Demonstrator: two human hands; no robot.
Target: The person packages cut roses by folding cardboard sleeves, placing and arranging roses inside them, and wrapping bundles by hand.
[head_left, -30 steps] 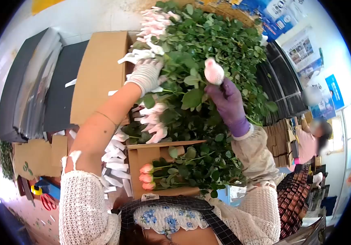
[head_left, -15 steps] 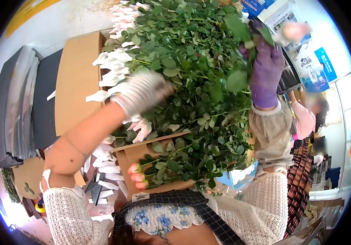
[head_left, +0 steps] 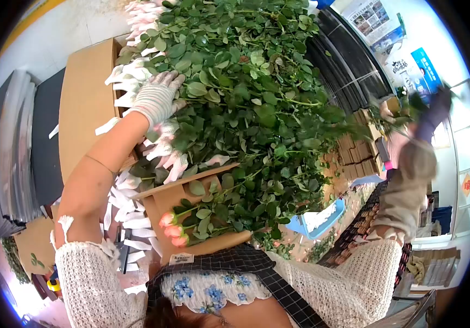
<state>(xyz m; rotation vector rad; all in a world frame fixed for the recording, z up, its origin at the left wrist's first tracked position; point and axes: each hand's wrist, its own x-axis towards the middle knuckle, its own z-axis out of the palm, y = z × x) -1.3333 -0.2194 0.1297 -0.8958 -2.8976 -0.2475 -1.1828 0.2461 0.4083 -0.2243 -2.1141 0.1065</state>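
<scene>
My left hand point(head_left: 158, 98), in a striped whitish glove, lies with fingers stretched on the left side of a big heap of leafy rose stems point(head_left: 246, 104). White foam-net sleeves point(head_left: 131, 74) cover the flower heads along that edge, right beside it. My right hand point(head_left: 434, 112), in a purple glove, is far out to the right and smeared by motion. Blurred leaves of a rose point(head_left: 404, 117) trail from it; the fingers are unclear. Nearer my body, peach-pink roses point(head_left: 175, 229) without sleeves lie in a cardboard tray point(head_left: 161, 210).
A brown cardboard sheet point(head_left: 84, 104) and grey board stacks point(head_left: 5, 147) stand at left. Loose white sleeves point(head_left: 136, 224) lie below. Black stacked trays point(head_left: 344, 65), folded cardboard point(head_left: 358, 153) and a blue bin point(head_left: 319, 221) are at right. Another person point(head_left: 397, 145) is partly visible behind my right arm.
My right hand has swung outward to the right with the rose, away from the heap. My left hand has moved left and settled on the heap's edge.
</scene>
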